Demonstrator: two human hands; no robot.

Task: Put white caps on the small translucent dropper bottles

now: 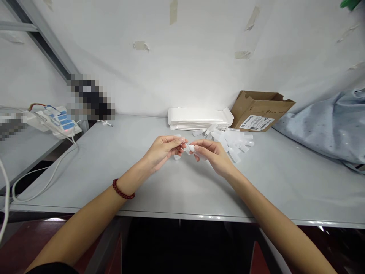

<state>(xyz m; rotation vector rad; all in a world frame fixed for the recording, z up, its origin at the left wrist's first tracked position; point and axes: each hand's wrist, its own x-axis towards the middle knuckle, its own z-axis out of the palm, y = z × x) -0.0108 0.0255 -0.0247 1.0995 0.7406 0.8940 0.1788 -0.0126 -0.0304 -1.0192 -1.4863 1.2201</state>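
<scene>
My left hand [167, 150] and my right hand [212, 152] meet above the middle of the grey table. The fingers of my left hand pinch a thin white loop of cord [183, 145]. Between the thumb and fingers of my right hand is a small translucent white plastic piece [191, 148], joined to the loop as far as I can see. Its exact kind is too small to tell. Just right of my right hand lies a loose heap of translucent white plastic pieces [230, 142].
Behind the heap rests a stack of flat white boxes or sleeves [199, 117]. An open brown cardboard box [261, 110] with a label stands beside it. Light blue fabric [327, 125] covers the right side. White cables [61, 163] and a power strip [61, 121] are at left.
</scene>
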